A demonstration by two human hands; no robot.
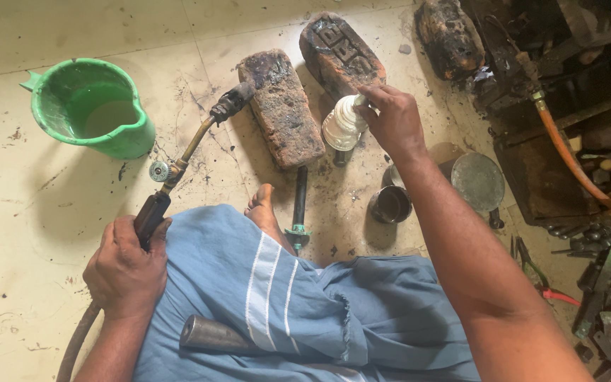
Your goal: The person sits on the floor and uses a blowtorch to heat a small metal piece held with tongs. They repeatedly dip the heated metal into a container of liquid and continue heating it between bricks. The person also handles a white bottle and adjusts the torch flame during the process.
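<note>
My left hand [126, 272] grips the dark handle of a gas torch [178, 161], whose brass tube runs up to a black nozzle near a charred brick [281, 106]. My right hand [392, 120] reaches forward and holds a small white, ridged metal piece [343, 124] between the two bricks, fingers closed on its top. A second charred brick [341, 53] lies just behind it. My foot [263, 209] sticks out from a blue cloth [284, 304] over my lap.
A green plastic jug [93, 106] with water stands at the left. A small metal cup [390, 205] and a round lid [477, 182] sit by my right arm. An orange hose [567, 159], pliers and dark tools crowd the right side. A metal pipe [210, 334] rests on my lap.
</note>
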